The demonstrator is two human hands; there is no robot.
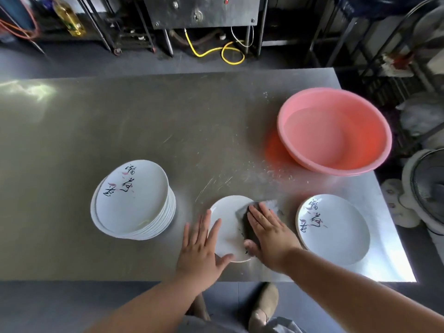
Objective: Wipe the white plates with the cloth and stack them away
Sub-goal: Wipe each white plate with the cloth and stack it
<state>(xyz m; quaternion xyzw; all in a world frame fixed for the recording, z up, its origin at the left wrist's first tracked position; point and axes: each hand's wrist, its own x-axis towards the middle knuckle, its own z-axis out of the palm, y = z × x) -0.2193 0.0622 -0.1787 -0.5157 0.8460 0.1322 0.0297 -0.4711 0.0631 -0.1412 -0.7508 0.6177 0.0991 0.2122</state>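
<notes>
A white plate lies on the steel table near its front edge. My right hand presses flat on a dark grey cloth that covers the plate's right side. With straight fingers, my left hand rests on the plate's left rim. A tall stack of white plates with black writing stands to the left. Right of my hands is a shorter pile of the same plates.
A pink plastic basin sits at the table's back right. Water drops and smears lie between it and the plate. A fan stands off the table's right edge. A metal frame with a yellow hose is behind the table.
</notes>
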